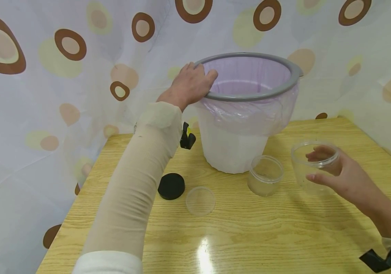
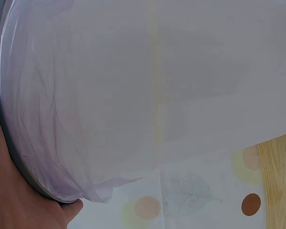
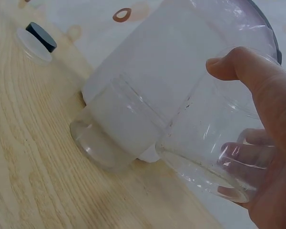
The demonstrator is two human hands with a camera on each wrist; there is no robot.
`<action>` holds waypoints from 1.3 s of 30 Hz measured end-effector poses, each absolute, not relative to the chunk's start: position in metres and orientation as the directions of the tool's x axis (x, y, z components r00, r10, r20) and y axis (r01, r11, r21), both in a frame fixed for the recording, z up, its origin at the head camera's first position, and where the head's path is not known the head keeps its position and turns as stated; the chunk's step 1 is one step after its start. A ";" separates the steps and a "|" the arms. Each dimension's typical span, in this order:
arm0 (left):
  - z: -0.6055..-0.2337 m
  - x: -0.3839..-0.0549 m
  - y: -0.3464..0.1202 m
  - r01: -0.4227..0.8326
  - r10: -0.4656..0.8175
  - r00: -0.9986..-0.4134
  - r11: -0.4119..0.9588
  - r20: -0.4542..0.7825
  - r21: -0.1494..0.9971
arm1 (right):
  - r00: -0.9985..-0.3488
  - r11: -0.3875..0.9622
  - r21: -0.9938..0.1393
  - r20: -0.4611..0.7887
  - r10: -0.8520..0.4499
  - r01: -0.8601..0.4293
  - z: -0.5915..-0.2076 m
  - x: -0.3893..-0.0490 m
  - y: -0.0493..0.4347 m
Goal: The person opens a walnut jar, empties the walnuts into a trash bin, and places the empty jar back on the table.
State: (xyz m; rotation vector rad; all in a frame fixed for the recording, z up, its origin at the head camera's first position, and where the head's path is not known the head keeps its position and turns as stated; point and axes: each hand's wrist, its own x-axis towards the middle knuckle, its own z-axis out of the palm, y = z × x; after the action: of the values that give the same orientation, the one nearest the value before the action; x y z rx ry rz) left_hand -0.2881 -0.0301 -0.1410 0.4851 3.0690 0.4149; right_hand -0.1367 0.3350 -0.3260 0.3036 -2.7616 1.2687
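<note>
My left hand point(image 1: 192, 84) grips the grey rim point(image 1: 247, 97) of a white waste bin point(image 1: 233, 148), at its left side. A thin purple bin liner point(image 1: 267, 114) is folded over the bin's edge; in the left wrist view its loose hem point(image 2: 105, 188) hangs near my thumb. Around a clear plastic jar point(image 1: 306, 173) on the right curls my right hand point(image 1: 353, 175), thumb on the near side and fingers behind it. The right wrist view shows this jar point(image 3: 200, 138) without a lid. A shorter clear jar point(image 1: 265, 180), also uncovered, stands between it and the bin.
A black round lid point(image 1: 171, 186) and a clear disc point(image 1: 200, 201) lie side by side on the wooden table point(image 1: 250, 236), left of the jars. Behind the table hangs a white curtain point(image 1: 161, 57) with brown and yellow ovals.
</note>
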 end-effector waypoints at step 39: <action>-0.141 -0.290 -0.030 0.306 0.307 -0.951 0.918 0.038 0.251 | -0.979 0.567 -0.799 0.169 -0.111 -0.202 -0.388 -0.140 0.340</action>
State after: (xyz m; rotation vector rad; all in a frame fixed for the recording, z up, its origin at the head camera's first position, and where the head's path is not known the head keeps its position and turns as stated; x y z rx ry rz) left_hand -0.2895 -0.0296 -0.1405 0.4914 3.0748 0.4026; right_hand -0.1398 0.3400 -0.3882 0.2702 -2.6916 1.3919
